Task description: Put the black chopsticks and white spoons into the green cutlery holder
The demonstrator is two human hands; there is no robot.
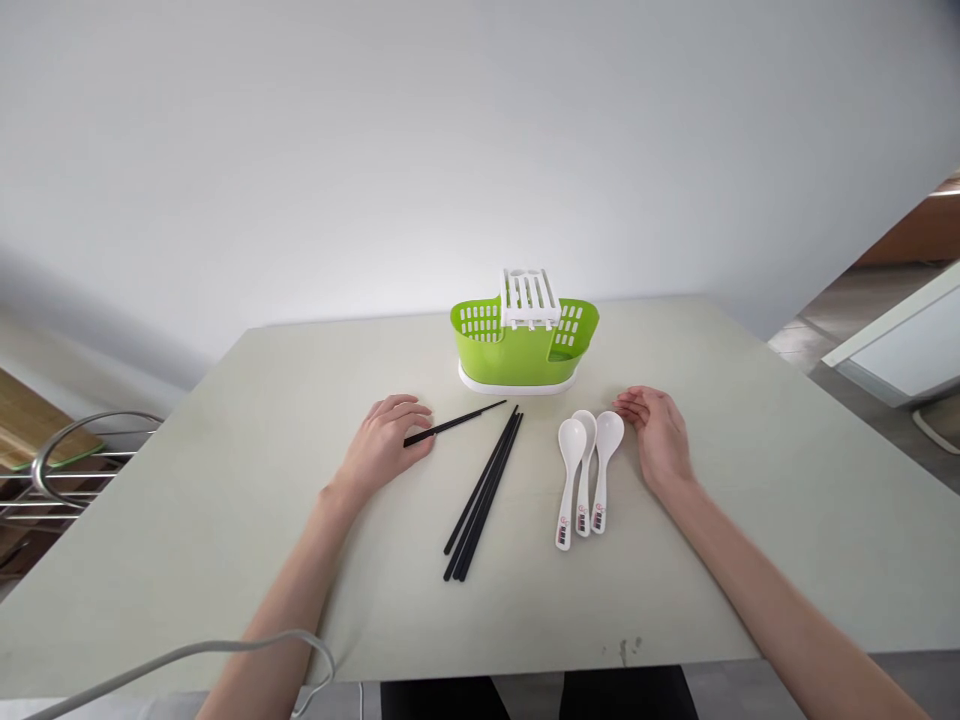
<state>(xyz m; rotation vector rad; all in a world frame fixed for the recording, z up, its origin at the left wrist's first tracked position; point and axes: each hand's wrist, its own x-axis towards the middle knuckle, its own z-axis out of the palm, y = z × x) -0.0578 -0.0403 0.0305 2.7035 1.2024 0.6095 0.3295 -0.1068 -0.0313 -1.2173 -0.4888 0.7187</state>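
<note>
My left hand [390,440] is closed around a pair of black chopsticks [457,422], whose thin ends point right and away from me. Several more black chopsticks [486,500] lie in a loose bundle on the table, to the right of that hand. Three white spoons [585,470] rest side by side with their bowls away from me. Beside the rightmost spoon, my right hand [656,430] lies on its edge with loosely curled fingers and nothing visible in it. Behind all these stands a green utensil basket [517,355] with a white slatted rack [530,298] across its top.
A pale table [300,370] carries everything and meets the wall at the back. A grey cable [187,650] crosses my left forearm at the front left. To the left is a metal rack [75,470]; a white piece of furniture [907,330] stands at right.
</note>
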